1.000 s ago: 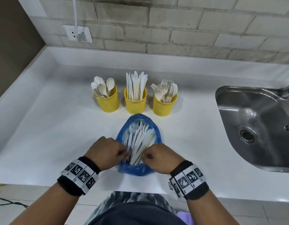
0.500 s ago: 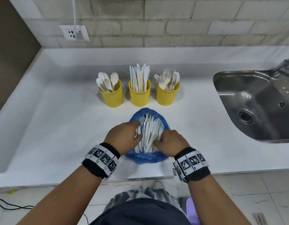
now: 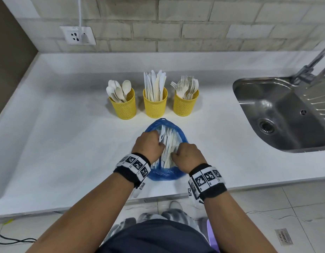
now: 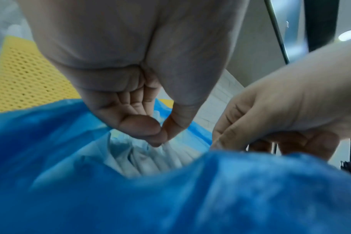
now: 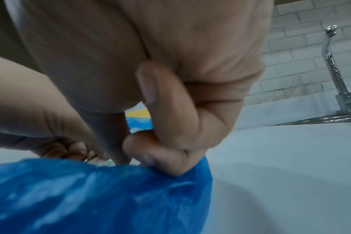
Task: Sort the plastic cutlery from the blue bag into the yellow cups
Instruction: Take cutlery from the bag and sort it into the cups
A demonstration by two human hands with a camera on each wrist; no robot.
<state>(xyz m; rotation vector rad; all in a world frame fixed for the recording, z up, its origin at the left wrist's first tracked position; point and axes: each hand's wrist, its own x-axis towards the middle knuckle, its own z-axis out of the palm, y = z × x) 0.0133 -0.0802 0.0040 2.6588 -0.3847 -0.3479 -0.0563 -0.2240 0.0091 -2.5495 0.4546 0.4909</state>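
The blue bag (image 3: 165, 175) lies open on the white counter, full of white plastic cutlery (image 3: 169, 141). My left hand (image 3: 159, 141) is inside the bag's mouth; in the left wrist view its thumb and forefinger (image 4: 159, 140) pinch a white piece of cutlery (image 4: 170, 152). My right hand (image 3: 174, 155) is at the bag's right side, its fingers (image 5: 160, 156) curled onto the bag (image 5: 90, 197) and pinching at the cutlery. Behind the bag stand three yellow cups: spoons (image 3: 124, 106), knives (image 3: 155, 106), forks (image 3: 185, 105).
A steel sink (image 3: 278, 114) with a tap (image 3: 308, 70) lies to the right. A wall socket (image 3: 77, 35) with a plugged cable sits on the brick wall at the back left. The counter's front edge (image 3: 66, 203) runs just below my wrists.
Both hands moved from the bag's near rim forward into the bag. The left hand reached farther in and pinched a piece of cutlery.
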